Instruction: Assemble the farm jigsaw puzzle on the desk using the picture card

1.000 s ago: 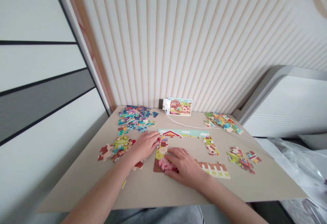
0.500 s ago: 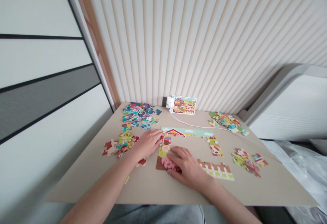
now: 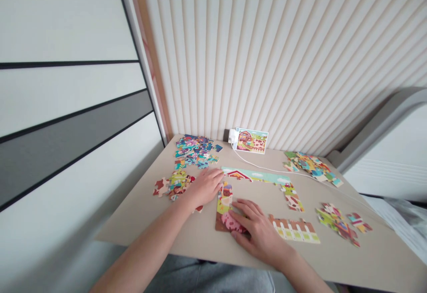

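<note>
A partly joined farm jigsaw lies before me, with a barn-and-sky strip (image 3: 263, 176) along the top and a left column (image 3: 220, 208) showing a pink pig. My left hand (image 3: 208, 184) rests at the upper left corner, fingers stretched out and touching the edge where strip and column meet. My right hand (image 3: 255, 226) lies over the pig part, its fingers spread and partly covering it. Right of that hand is a fence strip (image 3: 295, 229), apart from the short right column (image 3: 292, 197). Loose farm pieces (image 3: 176, 184) lie left of my left hand, partly hidden by it.
A blue-purple heap of pieces (image 3: 196, 148) sits at the back left, another heap (image 3: 310, 166) at the back right. More pieces (image 3: 338, 221) lie at right. A picture card (image 3: 252, 140) leans on the wall beside a white charger (image 3: 231, 136), whose cable (image 3: 267, 168) crosses the table (image 3: 200, 239).
My view has turned, so everything sits further right in the picture. Both hands stay at nearly the same places on the jigsaw.
</note>
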Tool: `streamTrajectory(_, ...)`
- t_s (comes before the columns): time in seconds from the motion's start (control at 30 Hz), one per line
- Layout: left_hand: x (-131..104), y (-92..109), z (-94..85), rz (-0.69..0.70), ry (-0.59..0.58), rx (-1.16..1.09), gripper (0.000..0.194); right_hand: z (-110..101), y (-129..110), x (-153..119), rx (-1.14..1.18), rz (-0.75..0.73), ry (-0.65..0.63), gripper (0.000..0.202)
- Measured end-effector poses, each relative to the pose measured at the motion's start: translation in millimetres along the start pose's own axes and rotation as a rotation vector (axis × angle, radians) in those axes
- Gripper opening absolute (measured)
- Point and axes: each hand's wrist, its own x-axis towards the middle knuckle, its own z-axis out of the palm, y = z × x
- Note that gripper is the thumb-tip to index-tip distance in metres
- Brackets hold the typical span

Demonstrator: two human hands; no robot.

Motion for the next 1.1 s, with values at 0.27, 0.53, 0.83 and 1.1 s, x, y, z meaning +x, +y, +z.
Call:
streamTrajectory(0.27,-57,4,-42.7,-0.063,0.044,0.083,0.029,0,1,-1,-0.031,-0.047,0.012,0.041)
streamTrajectory(0.53,-132,-67,-48.6,-0.297,0.042,0.114,0.040,5,-2,6,-0.074,-0.064,0.097,0.033)
streamTrajectory(0.83,-155,-82,-41.0,-0.387,0.152,0.092,0.041,11,-26,71,-0.033,-0.085,0.044,0.029)
streamTrajectory(1.1,-146,-65,-46.5,-0.026,-0.001,0.094,0.050,48,-29,178,-0.113,0.154,-0.074,0.032)
